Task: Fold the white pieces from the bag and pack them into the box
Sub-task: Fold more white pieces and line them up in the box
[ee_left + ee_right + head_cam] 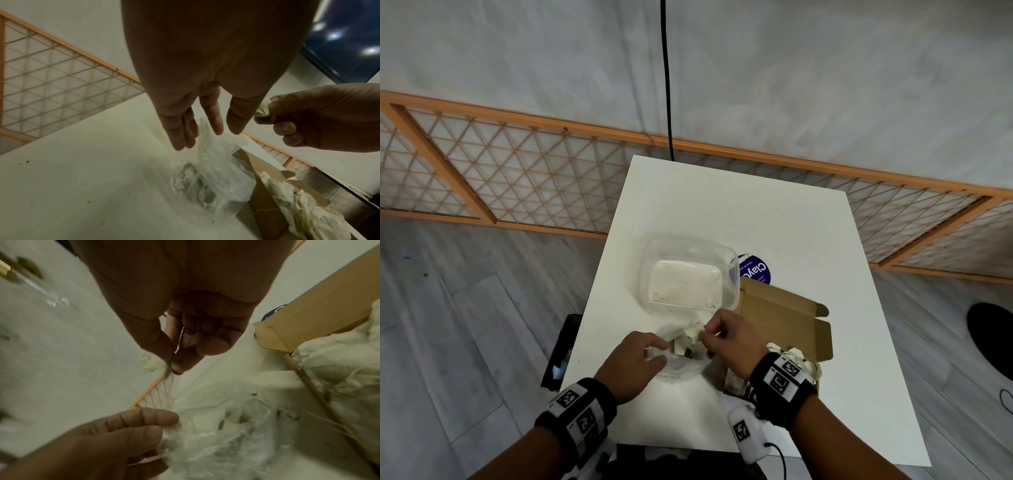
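A clear plastic bag (681, 366) lies crumpled on the white table (756, 212) between my hands. My left hand (650, 354) holds the bag's upper edge, and the plastic rises up to its fingers (211, 116). My right hand (709, 337) pinches a small white piece (263, 108) between thumb and forefinger, just above the bag's mouth. An open brown cardboard box (784, 315) stands to the right, under my right wrist. Several crumpled white pieces (796, 356) lie inside it. More pale pieces show dimly through the bag (216, 443).
An empty clear plastic tub (647, 274) stands just beyond my hands. A round purple lid (755, 270) lies behind the box. A dark device (561, 349) sits off the table's left edge. A black cable (666, 78) hangs at the far edge.
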`<state>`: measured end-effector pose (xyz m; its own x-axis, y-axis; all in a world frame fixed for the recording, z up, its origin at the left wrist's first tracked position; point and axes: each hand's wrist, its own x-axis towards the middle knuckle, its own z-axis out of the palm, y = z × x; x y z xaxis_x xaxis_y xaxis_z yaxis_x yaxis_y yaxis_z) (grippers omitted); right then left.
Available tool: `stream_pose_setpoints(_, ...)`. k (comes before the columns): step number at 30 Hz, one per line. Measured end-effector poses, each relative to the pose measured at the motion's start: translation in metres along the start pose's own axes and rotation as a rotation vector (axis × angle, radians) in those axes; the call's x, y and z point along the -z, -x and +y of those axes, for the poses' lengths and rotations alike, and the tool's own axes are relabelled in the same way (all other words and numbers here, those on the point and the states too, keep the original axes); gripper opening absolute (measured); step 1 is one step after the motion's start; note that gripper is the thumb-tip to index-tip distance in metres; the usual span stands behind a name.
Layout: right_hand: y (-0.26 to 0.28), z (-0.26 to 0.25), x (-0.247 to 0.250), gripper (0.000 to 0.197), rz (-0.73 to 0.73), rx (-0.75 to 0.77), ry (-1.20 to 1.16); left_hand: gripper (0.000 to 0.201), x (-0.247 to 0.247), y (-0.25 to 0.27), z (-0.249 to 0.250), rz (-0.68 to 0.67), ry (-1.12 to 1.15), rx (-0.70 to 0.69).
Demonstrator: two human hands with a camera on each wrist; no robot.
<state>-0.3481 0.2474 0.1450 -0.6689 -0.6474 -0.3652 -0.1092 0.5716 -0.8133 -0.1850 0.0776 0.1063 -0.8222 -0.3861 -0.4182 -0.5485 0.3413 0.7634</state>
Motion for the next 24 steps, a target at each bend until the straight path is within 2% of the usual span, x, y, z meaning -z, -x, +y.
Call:
stream_pose_setpoints(5, 0.01, -0.019, 0.01, 0.014, -0.015, 0.022, -0.348, 0.021, 0.01, 0.008, 0.025, 0.096, 0.084, -0.026)
stream_pose_setpoints(8, 0.016, -0.031, 0.013, 0.031, -0.043, 0.055, -0.494, 0.028, 0.021, 0.014, 0.048, 0.073, 0.204, -0.057)
stream_pose_setpoints(11, 0.022, -0.039, 0.014, 0.041, -0.046, 0.114, -0.511, 0.03, 0.03, 0.024, 0.078, -0.078, 0.431, -0.089)
stream_pose_setpoints(12, 0.024, -0.041, 0.015, 0.042, -0.045, 0.14, -0.512, 0.028, 0.032, 0.027, 0.086, -0.085, 0.472, -0.111)
stream_pose_setpoints(15, 0.028, -0.046, 0.015, 0.043, -0.031, 0.207, -0.51, 0.017, 0.035, 0.029, 0.098, 0.008, 0.501, -0.161)
stream_pose_setpoints(19, 0.031, -0.05, 0.014, 0.041, -0.016, 0.229, -0.498, 0.008, 0.036, 0.03, 0.104, 0.061, 0.533, -0.209)
stream_pose_setpoints(24, 0.03, -0.051, 0.01, 0.036, -0.028, 0.225, -0.487, 0.007, 0.04, 0.031, 0.11, 0.114, 0.568, -0.215)
